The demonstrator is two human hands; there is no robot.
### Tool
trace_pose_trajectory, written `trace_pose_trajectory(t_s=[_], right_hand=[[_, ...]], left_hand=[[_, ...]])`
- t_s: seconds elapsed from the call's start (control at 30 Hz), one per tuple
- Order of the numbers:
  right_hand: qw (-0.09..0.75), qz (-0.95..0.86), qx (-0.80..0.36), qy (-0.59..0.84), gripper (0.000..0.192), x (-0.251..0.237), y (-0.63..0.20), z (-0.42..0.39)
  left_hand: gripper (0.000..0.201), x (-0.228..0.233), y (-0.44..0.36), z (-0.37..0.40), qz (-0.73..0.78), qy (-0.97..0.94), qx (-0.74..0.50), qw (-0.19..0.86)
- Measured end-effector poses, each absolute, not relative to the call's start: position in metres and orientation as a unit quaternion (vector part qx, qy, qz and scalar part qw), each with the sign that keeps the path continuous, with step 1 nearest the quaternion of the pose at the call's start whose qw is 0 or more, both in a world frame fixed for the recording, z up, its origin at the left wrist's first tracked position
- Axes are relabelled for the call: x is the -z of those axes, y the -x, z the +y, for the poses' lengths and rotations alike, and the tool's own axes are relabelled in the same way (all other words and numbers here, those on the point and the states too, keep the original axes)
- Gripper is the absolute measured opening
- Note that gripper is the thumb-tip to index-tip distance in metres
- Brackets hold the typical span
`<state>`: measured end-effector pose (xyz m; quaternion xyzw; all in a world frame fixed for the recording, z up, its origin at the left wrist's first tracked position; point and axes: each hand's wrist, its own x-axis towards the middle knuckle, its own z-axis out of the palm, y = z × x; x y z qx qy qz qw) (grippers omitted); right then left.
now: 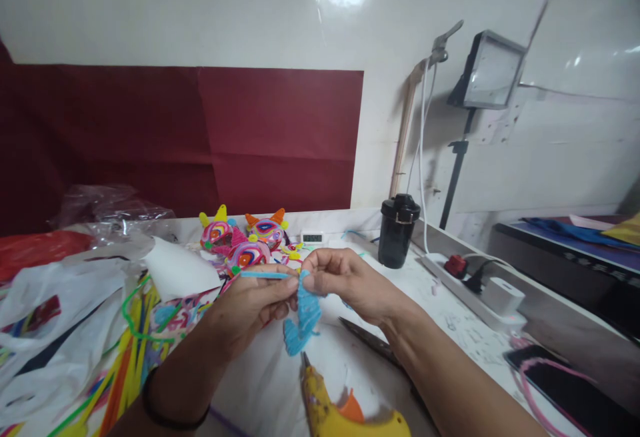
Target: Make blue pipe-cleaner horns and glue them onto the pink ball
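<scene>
A light blue pipe cleaner [309, 310], bent into tight zigzag folds, hangs between my hands above the table. My left hand [253, 300] pinches it near the top, and its straight loose end lies along the fingers to the left. With thumb and forefinger closed, my right hand [343, 277] grips the upper edge of the folded part. Just below the blue piece is the nozzle of a yellow hot glue gun [320, 403] with an orange trigger. A dark pointed metal blade [367, 338] lies partly hidden beneath my right forearm.
Colourful pipe-cleaner animal faces [249, 257] sit behind my hands by a small digital timer [312, 238]. Loose pipe cleaners [127, 363] and plastic bags [75, 330] crowd the left. A black cup [397, 230], power strip [475, 297] and phone [570, 390] are right.
</scene>
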<state>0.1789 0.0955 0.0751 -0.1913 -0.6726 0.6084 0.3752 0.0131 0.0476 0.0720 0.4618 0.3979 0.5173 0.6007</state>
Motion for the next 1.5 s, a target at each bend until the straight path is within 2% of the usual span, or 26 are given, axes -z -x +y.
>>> trace_pose_trajectory(t_s=[0.37,0.47,0.63,0.87,1.13,1.5], right_hand=[[0.365,-0.678,-0.616,0.166,0.024,-0.075,-0.179,0.090],[0.382,-0.676,-0.607,0.168,0.024,-0.077,-0.180,0.090],[0.411,-0.672,-0.580,0.205,0.030,-0.079,-0.178,0.093],[0.424,-0.668,-0.570,0.222,0.031,-0.076,-0.176,0.096],[0.426,-0.669,-0.570,0.216,0.031,-0.073,-0.176,0.099],[0.466,-0.673,-0.523,0.236,0.023,-0.066,-0.170,0.103]], left_hand=[[0.033,-0.061,-0.012,0.055,0.367,-0.469,-0.491,0.636],[0.033,-0.067,-0.017,0.051,0.391,-0.486,-0.545,0.560],[0.021,-0.072,-0.022,0.049,0.477,-0.530,-0.610,0.346],[0.009,-0.068,-0.028,0.044,0.506,-0.558,-0.614,0.234],[0.018,-0.065,-0.030,0.051,0.505,-0.509,-0.618,0.322],[0.019,-0.060,-0.027,0.055,0.531,-0.474,-0.616,0.338]])
